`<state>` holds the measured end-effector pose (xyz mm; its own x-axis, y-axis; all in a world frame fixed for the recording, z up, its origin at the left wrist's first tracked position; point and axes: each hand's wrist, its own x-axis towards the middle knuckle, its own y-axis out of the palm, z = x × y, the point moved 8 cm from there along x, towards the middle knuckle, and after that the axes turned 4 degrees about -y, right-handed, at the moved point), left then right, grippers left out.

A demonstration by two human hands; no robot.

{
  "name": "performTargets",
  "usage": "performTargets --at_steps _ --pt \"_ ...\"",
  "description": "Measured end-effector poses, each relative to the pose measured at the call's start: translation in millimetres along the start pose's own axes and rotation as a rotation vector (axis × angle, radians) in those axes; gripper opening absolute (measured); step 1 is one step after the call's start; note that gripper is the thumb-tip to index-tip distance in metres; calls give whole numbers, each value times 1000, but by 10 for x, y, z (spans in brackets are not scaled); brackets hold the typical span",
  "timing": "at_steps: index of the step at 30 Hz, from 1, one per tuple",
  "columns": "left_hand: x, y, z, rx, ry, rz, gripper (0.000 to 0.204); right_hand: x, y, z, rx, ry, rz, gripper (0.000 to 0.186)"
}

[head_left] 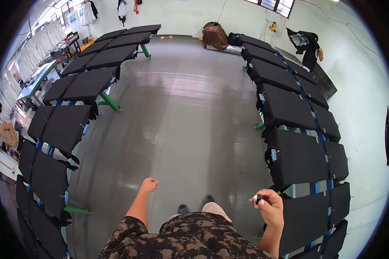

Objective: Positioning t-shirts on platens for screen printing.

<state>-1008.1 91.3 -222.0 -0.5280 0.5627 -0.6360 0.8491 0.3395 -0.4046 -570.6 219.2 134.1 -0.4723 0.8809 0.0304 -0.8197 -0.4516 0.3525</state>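
My right hand [271,207] is closed around a small dark object with a white tip [258,198], held close to the nearest black garment [309,213] stretched on a pallet of the right-hand row. My left hand [149,185] is curled into a loose fist with nothing in it and hangs over the grey floor [186,116]. My camouflage-patterned shirt [181,239] fills the bottom of the view, with my shoes [183,209] below it on the floor.
Two long rows of black garments on flat pallets flank the aisle, the left row [69,125] on green-legged stands, the right row [298,125] with blue strips. A brown bag [214,35] sits at the far end. White garments [39,45] hang at far left.
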Motion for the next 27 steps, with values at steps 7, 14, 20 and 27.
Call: performTargets --at_steps 7,14,20,27 --pt "-55 552 -548 -134 -210 303 23 844 -278 -182 50 16 -37 19" --pt "490 -378 -493 65 -195 -53 12 2220 -299 -116 117 -12 195 21" --pt "477 -253 -533 158 -310 -21 19 3107 -522 64 -15 -17 260 21" --pt "820 650 399 932 746 238 11 3746 -267 -129 2 114 325 21"
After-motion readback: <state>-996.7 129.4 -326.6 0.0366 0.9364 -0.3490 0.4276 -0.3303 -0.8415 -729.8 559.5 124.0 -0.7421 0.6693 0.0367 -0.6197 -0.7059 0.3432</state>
